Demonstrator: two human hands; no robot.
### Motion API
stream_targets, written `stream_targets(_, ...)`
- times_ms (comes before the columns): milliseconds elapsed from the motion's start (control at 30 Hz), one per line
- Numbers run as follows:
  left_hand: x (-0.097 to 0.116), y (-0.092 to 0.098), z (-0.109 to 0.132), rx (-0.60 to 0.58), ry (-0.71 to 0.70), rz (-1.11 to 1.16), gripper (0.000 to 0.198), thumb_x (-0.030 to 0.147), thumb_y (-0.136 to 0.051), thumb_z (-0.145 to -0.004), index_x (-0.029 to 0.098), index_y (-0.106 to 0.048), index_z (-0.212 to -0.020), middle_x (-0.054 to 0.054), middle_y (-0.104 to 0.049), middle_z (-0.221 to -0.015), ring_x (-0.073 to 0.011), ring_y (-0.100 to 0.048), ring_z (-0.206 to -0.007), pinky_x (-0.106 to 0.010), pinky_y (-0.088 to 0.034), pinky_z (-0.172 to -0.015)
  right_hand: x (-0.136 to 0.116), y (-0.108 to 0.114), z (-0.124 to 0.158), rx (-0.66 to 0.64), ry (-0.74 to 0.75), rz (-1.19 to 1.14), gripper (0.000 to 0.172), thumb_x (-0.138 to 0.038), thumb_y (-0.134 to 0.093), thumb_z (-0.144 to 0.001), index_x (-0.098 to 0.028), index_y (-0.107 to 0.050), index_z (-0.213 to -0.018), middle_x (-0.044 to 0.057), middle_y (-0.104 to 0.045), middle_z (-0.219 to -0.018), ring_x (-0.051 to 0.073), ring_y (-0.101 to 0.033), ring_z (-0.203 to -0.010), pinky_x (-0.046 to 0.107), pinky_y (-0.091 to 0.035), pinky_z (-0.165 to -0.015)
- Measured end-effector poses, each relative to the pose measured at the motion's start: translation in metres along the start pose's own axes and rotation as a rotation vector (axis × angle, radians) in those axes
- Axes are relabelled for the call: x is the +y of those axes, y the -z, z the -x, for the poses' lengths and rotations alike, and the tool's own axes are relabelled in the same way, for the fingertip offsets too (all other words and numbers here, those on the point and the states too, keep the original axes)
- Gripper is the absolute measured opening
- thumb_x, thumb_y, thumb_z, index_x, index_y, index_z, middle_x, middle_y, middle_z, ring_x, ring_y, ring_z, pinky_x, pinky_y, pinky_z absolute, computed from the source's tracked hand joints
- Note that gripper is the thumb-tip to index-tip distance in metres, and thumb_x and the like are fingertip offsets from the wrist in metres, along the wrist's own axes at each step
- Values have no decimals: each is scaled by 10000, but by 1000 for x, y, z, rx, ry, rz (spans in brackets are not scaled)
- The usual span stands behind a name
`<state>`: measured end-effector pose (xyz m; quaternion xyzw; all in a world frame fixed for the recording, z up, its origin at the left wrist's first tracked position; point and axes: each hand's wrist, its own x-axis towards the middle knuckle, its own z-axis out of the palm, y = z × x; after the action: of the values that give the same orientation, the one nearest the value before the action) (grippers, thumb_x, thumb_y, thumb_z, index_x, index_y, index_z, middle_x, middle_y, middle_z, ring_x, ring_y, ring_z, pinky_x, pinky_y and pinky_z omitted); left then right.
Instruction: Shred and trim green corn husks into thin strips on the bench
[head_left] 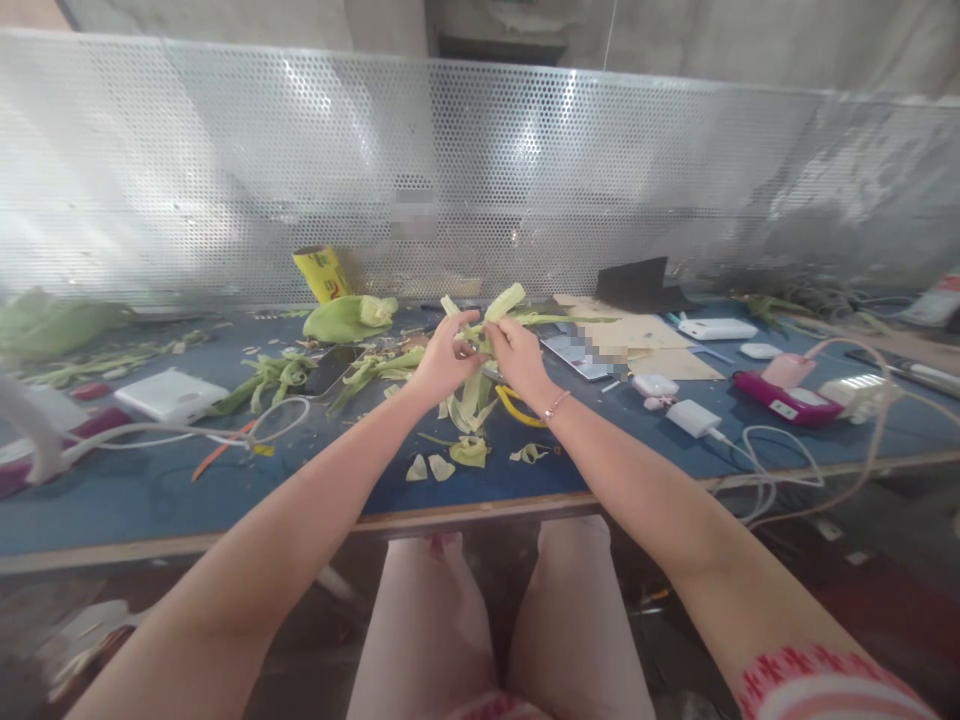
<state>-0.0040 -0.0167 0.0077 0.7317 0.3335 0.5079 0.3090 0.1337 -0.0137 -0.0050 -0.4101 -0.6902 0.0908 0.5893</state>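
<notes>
My left hand (pixel 444 358) and my right hand (pixel 517 355) meet over the middle of the table, both closed in a pinch on a bundle of pale green corn husk (pixel 505 299). Ends of the husk stick up above the fingers, and a long strip reaches off to the right. More husk (pixel 469 412) hangs or lies just below my hands; where it joins the bundle is hidden. Left of my hands is a bulky green corn husk (pixel 346 319). Torn husk strips (pixel 276 378) lie in front of it. Small husk scraps (pixel 469 452) are near the table's front edge.
A yellow cardboard tube (pixel 321 273) stands against the perforated metal screen (pixel 300 150). To the right are a phone (pixel 583 354), brown paper (pixel 675 350), a white charger (pixel 693 418) with cables and a purple power strip (pixel 787 398). A white box (pixel 171 395) lies left.
</notes>
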Motion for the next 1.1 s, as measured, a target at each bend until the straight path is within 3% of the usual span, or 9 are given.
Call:
stream_targets(133,3,3,1,-45,34,3,596,72,-627,-640,205,-491,-1204,-72,-544,-1109,-20,-484,-583,-193,-436,-551,2,1,-3,-69,-48,-89,249,-377,-426,-859,-208,-500,-691,-37,-445,-580,118,-431,-554,249,-350,-570)
stream_targets(267,3,5,1,-73,17,-25,592,99,-634,-646,221,-482,-1205,-81,-509,-1186,-27,-487,-607,-199,-442,-555,6,5,-8,-183,-126,-139,277,-392,-423,-857,-210,-489,-658,-33,-447,-577,119,-432,-523,246,-347,-524)
stream_targets(400,-1,5,-1,-47,-11,-46,571,101,-618,-659,207,-481,-1203,-108,-464,-1261,-20,-487,-606,-207,-460,-575,6,10,-10,-141,-14,58,336,-351,-431,-866,-210,-390,-564,-31,-389,-532,129,-406,-553,259,-332,-597)
stream_targets(500,-4,3,-1,-12,-47,-75,570,84,-603,-657,227,-489,-1198,-105,-431,-1298,-14,-489,-607,-202,-467,-581,0,14,-10,-112,109,182,325,-324,-456,-855,-209,-400,-556,-14,-422,-546,140,-417,-580,268,-327,-628)
stream_targets(567,-6,2,-1,4,-62,-106,580,83,-604,-658,243,-487,-1203,-97,-426,-1294,-16,-491,-611,-197,-468,-576,-5,16,-8,-100,109,197,323,-334,-460,-851,-208,-417,-557,-7,-432,-541,139,-421,-560,268,-327,-600)
stream_targets(667,-7,0,1,23,-76,-158,594,80,-599,-666,248,-480,-1224,-92,-430,-1266,-24,-499,-622,-205,-473,-586,-8,14,-4,-148,-35,80,308,-355,-440,-857,-208,-445,-585,-19,-434,-505,121,-425,-464,261,-335,-519)
stream_targets(800,-9,-3,1,47,-72,-175,611,86,-613,-663,250,-479,-1237,-88,-423,-1267,-35,-506,-648,-202,-471,-587,-3,4,-2,-140,-216,-221,228,-382,-454,-842,-210,-503,-700,-7,-535,-637,112,-504,-463,251,-395,-459)
stream_targets(967,-10,-3,-1,78,-21,-93,621,83,-617,-654,242,-477,-1238,-104,-419,-1294,-26,-500,-614,-203,-462,-553,0,-11,-2,-62,-361,-450,229,-422,-464,-826,-209,-518,-760,30,-583,-808,130,-566,-648,272,-478,-546)
stream_targets(1100,-7,-2,-1,79,12,26,613,91,-627,-655,241,-478,-1231,-106,-421,-1336,-22,-501,-608,-206,-462,-554,-4,-15,0,3,-341,-518,280,-462,-449,-827,-198,-512,-757,46,-587,-841,137,-568,-748,274,-475,-633)
